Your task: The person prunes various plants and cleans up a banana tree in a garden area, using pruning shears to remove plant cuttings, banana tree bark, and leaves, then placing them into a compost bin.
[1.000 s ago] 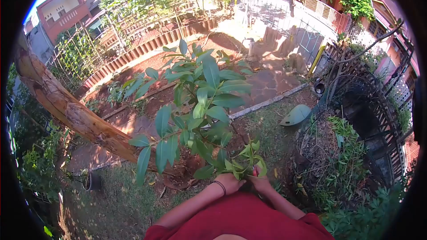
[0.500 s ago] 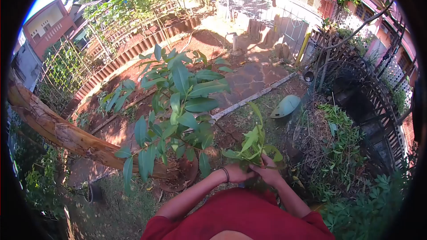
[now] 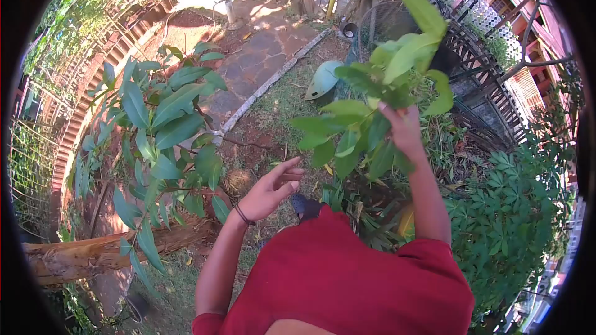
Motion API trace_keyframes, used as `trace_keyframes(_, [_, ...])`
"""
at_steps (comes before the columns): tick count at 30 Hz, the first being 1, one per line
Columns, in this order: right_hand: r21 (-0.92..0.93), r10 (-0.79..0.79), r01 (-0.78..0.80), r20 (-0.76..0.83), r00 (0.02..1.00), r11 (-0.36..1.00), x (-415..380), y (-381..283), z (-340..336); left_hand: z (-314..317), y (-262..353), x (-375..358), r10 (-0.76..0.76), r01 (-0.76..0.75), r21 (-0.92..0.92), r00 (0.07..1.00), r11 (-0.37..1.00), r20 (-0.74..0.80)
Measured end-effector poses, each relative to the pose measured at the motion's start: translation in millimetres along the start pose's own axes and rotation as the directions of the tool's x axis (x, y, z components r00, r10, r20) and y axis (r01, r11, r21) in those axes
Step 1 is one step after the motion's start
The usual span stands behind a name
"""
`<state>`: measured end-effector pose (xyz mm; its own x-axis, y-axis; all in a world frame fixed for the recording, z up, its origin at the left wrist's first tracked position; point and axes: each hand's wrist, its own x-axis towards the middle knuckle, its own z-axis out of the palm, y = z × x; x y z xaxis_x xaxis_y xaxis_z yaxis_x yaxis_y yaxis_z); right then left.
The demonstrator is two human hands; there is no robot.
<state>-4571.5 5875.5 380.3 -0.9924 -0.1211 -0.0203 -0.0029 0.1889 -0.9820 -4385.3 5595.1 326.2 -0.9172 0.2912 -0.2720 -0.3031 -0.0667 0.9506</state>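
A bunch of leafy green twigs (image 3: pixel 366 87) is gripped in my right hand (image 3: pixel 405 127), held out in front and to the right. Its broad leaves fan upward and hang below the fingers, hiding some of them. My left hand (image 3: pixel 273 191), with a dark band at the wrist, is apart from the bunch, its fingers stretched out and nothing in them. To its left stands a leafy tree shoot (image 3: pixel 167 118) with long green leaves, growing by a thick bare trunk (image 3: pixel 118 248).
A pale green shell-shaped object (image 3: pixel 324 79) lies on the grass beside a stone edging (image 3: pixel 273 77). A paved path (image 3: pixel 248 62) runs behind. On the right are a dark slatted fence (image 3: pixel 496 115) and dense leafy plants (image 3: pixel 496 211). A dark pot (image 3: pixel 138 307) sits lower left.
My hands, together at the twigs before, have separated. My right hand has lifted the bunch up and to the right; my left hand has let go and opened. The view has turned right and down.
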Motion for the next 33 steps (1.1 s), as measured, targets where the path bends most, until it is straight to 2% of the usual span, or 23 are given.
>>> trace_keyframes(1, [0.016, -0.058, 0.062, -0.16, 0.985, 0.998, 15, -8, -23, -6, -3, -6, -0.03, 0.028, -0.028, 0.998, 0.999, -0.061])
trace_keyframes(2, [-0.135, -0.121, 0.094, -0.202, 0.972, 0.986, 30, -22, -56, -12, -15, -13, -0.04, 0.036, -0.047, 0.994, 0.998, -0.098])
trace_keyframes(4, [-0.188, -0.226, 0.169, -0.35, 0.909, 0.968, 59, -40, -108, -26, -54, -32, -0.116, 0.097, -0.133, 0.982, 0.986, -0.146])
trace_keyframes(5, [-0.194, -0.221, 0.161, -0.347, 0.911, 0.968, 79, -35, -142, -30, -75, -42, -0.189, 0.149, -0.213, 0.964, 0.966, -0.184])
trace_keyframes(7, [-0.201, -0.216, 0.154, -0.333, 0.918, 0.967, 114, -17, -197, -35, -112, -62, -0.247, 0.201, -0.206, 0.942, 0.958, -0.229])
trace_keyframes(9, [-0.368, -0.147, 0.02, -0.321, 0.935, 0.93, 144, 20, -238, -38, -156, -83, -0.429, 0.39, -0.189, 0.864, 0.901, -0.264])
trace_keyframes(11, [-0.598, -0.217, 0.037, -0.231, 0.949, 0.8, 180, 108, -306, -36, -203, -108, -0.465, 0.411, -0.227, 0.835, 0.883, -0.294])
trace_keyframes(12, [-0.644, -0.027, -0.169, -0.283, 0.959, 0.746, 171, 113, -309, -35, -221, -118, -0.495, 0.43, -0.254, 0.807, 0.866, -0.321])
trace_keyframes(13, [-0.673, 0.154, -0.359, -0.346, 0.926, 0.647, 158, 118, -311, -34, -235, -131, -0.494, 0.424, -0.264, 0.808, 0.866, -0.321])
trace_keyframes(15, [-0.624, 0.249, -0.392, -0.308, 0.918, 0.676, 164, 164, -335, -31, -259, -158, -0.562, 0.496, -0.266, 0.737, 0.827, -0.376])
trace_keyframes(16, [-0.632, 0.253, -0.39, -0.3, 0.92, 0.669, 162, 165, -325, -29, -270, -169, -0.569, 0.496, -0.279, 0.732, 0.822, -0.374])
trace_keyframes(18, [-0.796, 0.338, -0.331, -0.17, 0.926, 0.507, 154, 173, -305, -18, -292, -192, -0.623, 0.435, -0.456, 0.641, 0.776, -0.448])
trace_keyframes(19, [-0.801, 0.348, -0.331, -0.165, 0.923, 0.498, 158, 179, -301, -11, -304, -203, -0.634, 0.44, -0.467, 0.634, 0.767, -0.443])
trace_keyframes(21, [-0.885, 0.361, -0.306, -0.174, 0.916, 0.35, 176, 187, -286, 0, -328, -217, -0.695, 0.417, -0.573, 0.567, 0.706, -0.443])
trace_keyframes(22, [-0.871, 0.299, -0.358, -0.262, 0.918, 0.336, 171, 174, -265, 6, -344, -225, -0.697, 0.413, -0.578, 0.561, 0.703, -0.447])
trace_keyframes(23, [-0.874, 0.301, -0.349, -0.251, 0.92, 0.338, 172, 174, -254, 14, -363, -233, -0.7, 0.403, -0.589, 0.546, 0.701, -0.46])
trace_keyframes(25, [-0.865, 0.012, -0.423, -0.436, 0.9, 0.271, 177, 183, -245, 25, -397, -242, -0.705, 0.388, -0.604, 0.529, 0.696, -0.473])
trace_keyframes(26, [-0.87, 0.014, -0.414, -0.427, 0.904, 0.268, 181, 190, -243, 30, -413, -248, -0.701, 0.372, -0.613, 0.532, 0.697, -0.475])
trace_keyframes(28, [-0.677, 0.095, -0.38, -0.419, 0.903, 0.63, 189, 202, -244, 41, -419, -254, -0.703, 0.353, -0.63, 0.529, 0.692, -0.475])
trace_keyframes(29, [-0.529, 0.135, -0.352, -0.405, 0.904, 0.772, 193, 207, -244, 48, -417, -254, -0.698, 0.397, -0.579, 0.496, 0.712, -0.517])
trace_keyframes(30, [-0.454, 0.246, -0.434, -0.415, 0.876, 0.778, 171, 173, -217, 54, -416, -252, -0.687, 0.442, -0.527, 0.464, 0.726, -0.559])
trace_keyframes(32, [-0.388, 0.218, -0.408, -0.447, 0.868, 0.826, 177, 187, -227, 62, -413, -249, -0.68, 0.44, -0.519, 0.468, 0.733, -0.564])
trace_keyframes(33, [-0.429, 0.162, -0.394, -0.482, 0.861, 0.813, 181, 197, -239, 65, -410, -252, -0.671, 0.435, -0.511, 0.46, 0.741, -0.581])
